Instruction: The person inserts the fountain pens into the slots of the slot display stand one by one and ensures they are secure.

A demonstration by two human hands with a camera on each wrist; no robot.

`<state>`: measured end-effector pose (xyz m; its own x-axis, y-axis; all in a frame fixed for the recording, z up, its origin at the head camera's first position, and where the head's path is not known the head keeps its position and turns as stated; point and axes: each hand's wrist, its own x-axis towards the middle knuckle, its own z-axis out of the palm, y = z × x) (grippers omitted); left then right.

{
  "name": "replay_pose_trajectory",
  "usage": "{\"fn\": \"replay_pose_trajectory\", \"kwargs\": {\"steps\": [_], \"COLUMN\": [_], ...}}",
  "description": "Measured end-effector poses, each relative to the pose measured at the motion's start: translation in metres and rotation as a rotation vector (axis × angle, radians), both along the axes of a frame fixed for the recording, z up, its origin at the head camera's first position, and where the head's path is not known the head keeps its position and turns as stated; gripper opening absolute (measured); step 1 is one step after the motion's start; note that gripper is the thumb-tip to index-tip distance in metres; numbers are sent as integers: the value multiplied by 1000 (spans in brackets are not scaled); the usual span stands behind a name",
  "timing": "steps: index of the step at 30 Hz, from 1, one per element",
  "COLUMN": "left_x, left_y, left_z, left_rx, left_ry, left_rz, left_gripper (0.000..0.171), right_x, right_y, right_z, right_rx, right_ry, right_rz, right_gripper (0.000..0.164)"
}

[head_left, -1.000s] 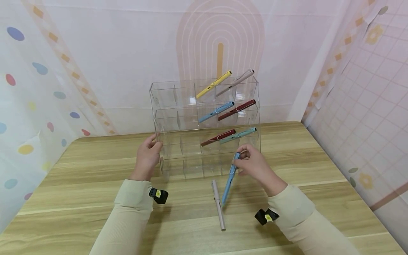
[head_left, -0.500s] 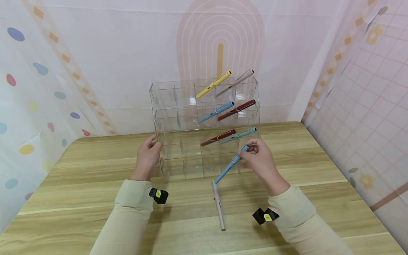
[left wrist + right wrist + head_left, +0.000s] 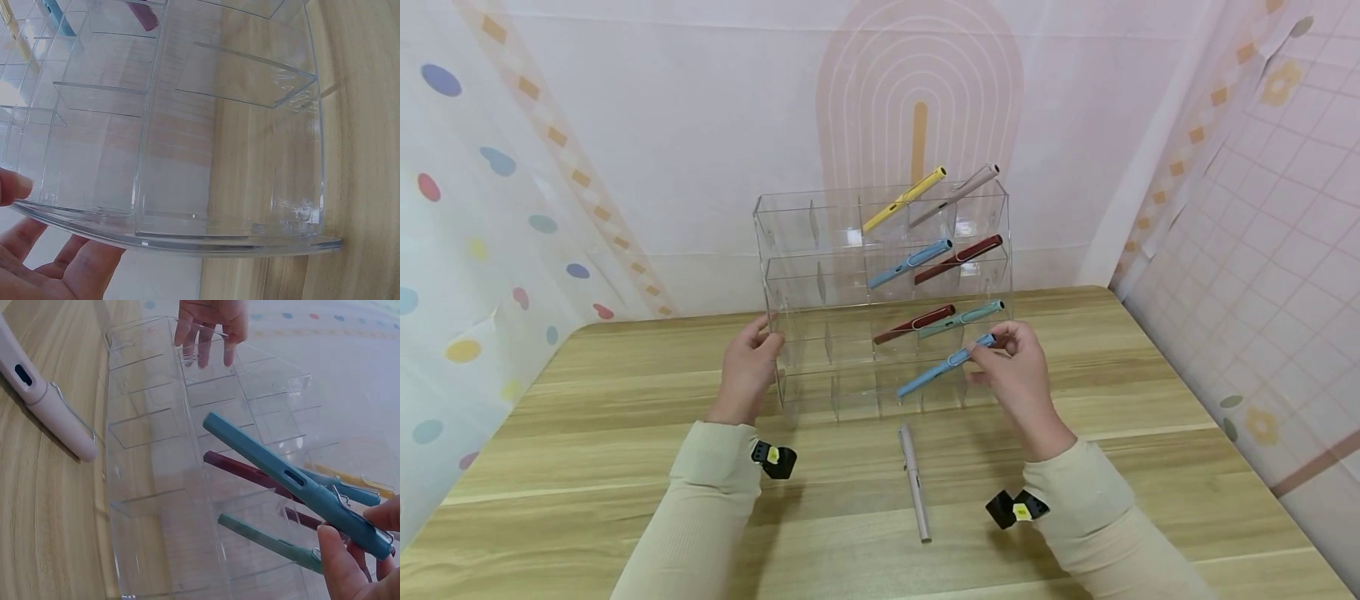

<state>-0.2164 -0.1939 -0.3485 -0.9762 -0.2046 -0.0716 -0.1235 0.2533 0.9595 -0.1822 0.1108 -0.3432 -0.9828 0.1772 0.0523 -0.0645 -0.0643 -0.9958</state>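
A clear acrylic pen rack [image 3: 850, 392] with stepped, divided tiers stands upright on the table. My left hand [image 3: 749, 367] grips its left side panel, thumb in front and fingers behind, as the left wrist view shows. Between thumb and fingers, my right hand [image 3: 1018, 367] pinches the cap end of a blue pen [image 3: 936, 373]. That pen slants in front of the lowest tier, its other end pointing down and left; whether it touches the rack I cannot tell. In front of the rack, a pale pinkish-grey pen [image 3: 914, 483] lies on the table.
Slanted pens rest in the upper tiers: yellow [image 3: 902, 200] and greyish [image 3: 955, 196] at the top, blue [image 3: 910, 263] and dark red [image 3: 958, 259] below, then dark red [image 3: 913, 325] and teal [image 3: 962, 319]. A patterned cloth [image 3: 700, 125] hangs behind the wooden table [image 3: 625, 375].
My right hand has moved up and slightly right with the blue pen. The pen has swung from steep to a flatter slant, its lower end now before the bottom tier. My left hand stays put.
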Motion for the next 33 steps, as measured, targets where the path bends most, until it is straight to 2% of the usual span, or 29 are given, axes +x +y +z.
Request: {"fn": "replay_pose_trajectory", "kwargs": {"steps": [7, 14, 33], "left_x": [0, 0, 0], "left_y": [0, 0, 1], "left_z": [0, -1, 0], "left_rx": [12, 14, 51], "left_ry": [3, 0, 9], "left_rz": [5, 7, 5], "left_gripper": [52, 52, 54], "right_x": [-2, -5, -8], "right_y": [-4, -11, -33], "right_z": [-6, -15, -36], "right_rx": [-29, -110, -153], "right_ry": [35, 45, 23], "right_rz": [-79, -107, -111], "right_gripper": [23, 25, 24]}}
